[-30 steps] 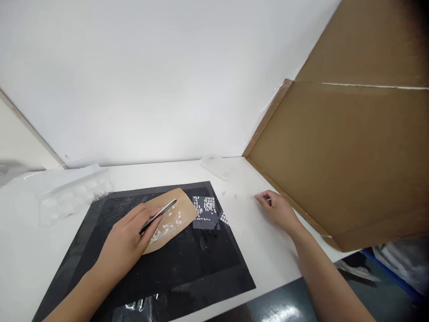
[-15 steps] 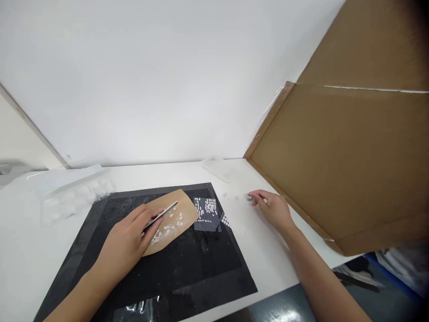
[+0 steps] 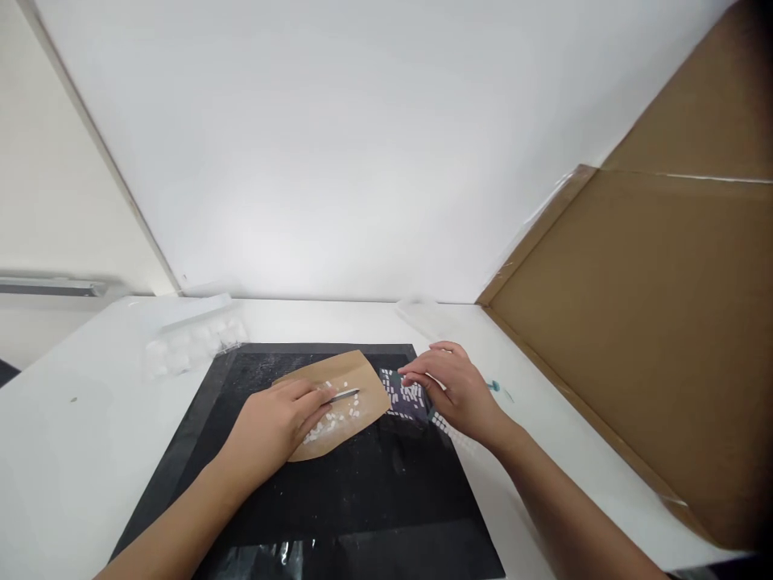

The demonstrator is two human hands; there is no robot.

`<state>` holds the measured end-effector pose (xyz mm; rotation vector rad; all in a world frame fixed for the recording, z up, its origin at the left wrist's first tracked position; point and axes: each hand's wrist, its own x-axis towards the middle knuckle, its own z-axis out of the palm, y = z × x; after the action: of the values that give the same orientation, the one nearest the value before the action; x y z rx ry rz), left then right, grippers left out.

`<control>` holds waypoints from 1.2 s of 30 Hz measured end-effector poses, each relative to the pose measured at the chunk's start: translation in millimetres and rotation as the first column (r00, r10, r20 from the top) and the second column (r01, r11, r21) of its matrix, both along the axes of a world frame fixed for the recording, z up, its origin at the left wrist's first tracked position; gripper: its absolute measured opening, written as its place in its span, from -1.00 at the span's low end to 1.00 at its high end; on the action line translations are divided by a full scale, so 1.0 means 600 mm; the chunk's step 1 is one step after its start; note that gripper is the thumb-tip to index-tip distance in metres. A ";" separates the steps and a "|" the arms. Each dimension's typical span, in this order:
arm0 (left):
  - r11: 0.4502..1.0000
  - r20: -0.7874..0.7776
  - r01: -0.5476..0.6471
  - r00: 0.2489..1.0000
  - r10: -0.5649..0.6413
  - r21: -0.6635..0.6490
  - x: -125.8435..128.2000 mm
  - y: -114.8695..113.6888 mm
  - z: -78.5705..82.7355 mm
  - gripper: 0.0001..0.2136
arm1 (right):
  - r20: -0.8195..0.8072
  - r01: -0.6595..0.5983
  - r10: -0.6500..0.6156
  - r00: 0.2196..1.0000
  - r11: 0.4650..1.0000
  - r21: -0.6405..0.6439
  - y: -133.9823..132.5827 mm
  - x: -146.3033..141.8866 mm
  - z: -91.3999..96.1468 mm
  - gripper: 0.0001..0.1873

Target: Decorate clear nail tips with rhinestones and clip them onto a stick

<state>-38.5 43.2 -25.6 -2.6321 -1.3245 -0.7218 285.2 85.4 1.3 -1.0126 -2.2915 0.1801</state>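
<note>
1. While the left hand [image 3: 274, 425] pinches the tweezers [image 3: 345, 395] shut-fingered over the brown paper [image 3: 356, 372] near the black mat's [image 3: 362, 499] far edge, their tips sit among loose white bits [image 3: 329, 420].
2. Right hand [image 3: 454, 392], grip loosely open and holding nothing, rests its fingertips on the dark sheet [image 3: 403, 400] just beside.
3. Nudging the paper could scatter the bits.

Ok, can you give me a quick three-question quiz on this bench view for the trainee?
1. True or false: the left hand holds the tweezers in its grip.
2. The dark sheet under the right hand fingers lies on which side of the brown paper? A) left B) right C) underneath
3. What colour is the mat under the paper?
Key: 1 true; 2 B; 3 black.
</note>
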 end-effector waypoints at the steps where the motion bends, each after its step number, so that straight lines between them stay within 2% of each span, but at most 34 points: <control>1: 1.000 0.007 -0.003 1.000 0.003 -0.004 0.001 0.000 0.000 -0.75 | -0.015 -0.020 0.020 1.000 1.000 0.010 0.003 -0.010 -0.003 -0.78; 6: 0.998 0.041 0.025 0.999 -0.023 -0.057 0.006 -0.001 0.000 -0.75 | -0.122 0.041 -0.040 0.992 0.999 0.000 0.009 -0.032 -0.031 -0.58; 8: 0.997 0.046 0.045 0.998 -0.042 -0.069 0.006 -0.001 0.001 -0.77 | -0.129 0.058 -0.058 0.990 0.998 -0.004 0.009 -0.027 -0.042 -0.64; 11: 0.996 0.072 0.085 0.994 -0.082 -0.035 0.005 0.000 0.004 -0.76 | -0.142 0.027 -0.030 0.989 0.999 -0.019 0.009 -0.014 -0.053 -0.85; 13: 0.998 0.117 0.068 0.991 -0.070 0.016 0.001 0.003 0.008 -0.72 | -0.170 0.035 -0.047 0.984 0.996 -0.077 0.006 -0.009 -0.058 -0.77; 16: 0.999 0.190 -0.022 0.982 0.013 0.045 -0.016 0.009 0.015 -0.63 | -0.215 0.119 -0.154 0.964 0.979 -0.167 0.000 -0.010 -0.065 -0.67; 19: 0.981 0.168 -0.195 0.967 0.192 0.001 -0.058 0.016 0.022 -0.48 | -0.248 0.168 -0.219 0.944 0.963 -0.211 -0.004 -0.012 -0.073 -0.60; 21: 0.928 0.133 -0.372 0.919 0.372 -0.030 -0.103 0.022 0.031 -0.40 | -0.258 0.175 -0.234 0.937 0.957 -0.229 -0.004 -0.011 -0.079 -0.57; 23: 0.877 0.031 -0.476 0.878 0.478 -0.059 -0.156 0.033 0.046 -0.38 | -0.260 0.182 -0.245 0.934 0.953 -0.243 -0.002 -0.008 -0.083 -0.53; 26: 0.831 -0.258 -0.519 0.846 0.467 -0.199 -0.229 0.066 0.073 -0.50 | -0.263 0.178 -0.241 0.934 0.954 -0.241 -0.003 -0.007 -0.083 -0.52; 29: 0.815 -0.315 -0.509 0.850 0.423 -0.278 -0.270 0.114 0.088 -0.57 | -0.256 0.171 -0.230 0.939 0.958 -0.232 -0.008 -0.011 -0.076 -0.54; 33: 0.817 -0.343 -0.456 0.875 0.340 -0.353 -0.279 0.170 0.075 -0.58 | -0.251 0.154 -0.213 0.944 0.960 -0.235 -0.015 -0.017 -0.071 -0.57; 36: 0.810 -0.360 -0.461 0.871 0.334 -0.364 -0.272 0.191 0.058 -0.55 | -0.249 0.135 -0.194 0.949 0.963 -0.235 -0.015 -0.016 -0.073 -0.59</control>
<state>-201.8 158.1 9.3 -2.4657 -2.0498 0.0260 275.8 76.5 -42.3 -1.2044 -1.9595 0.4756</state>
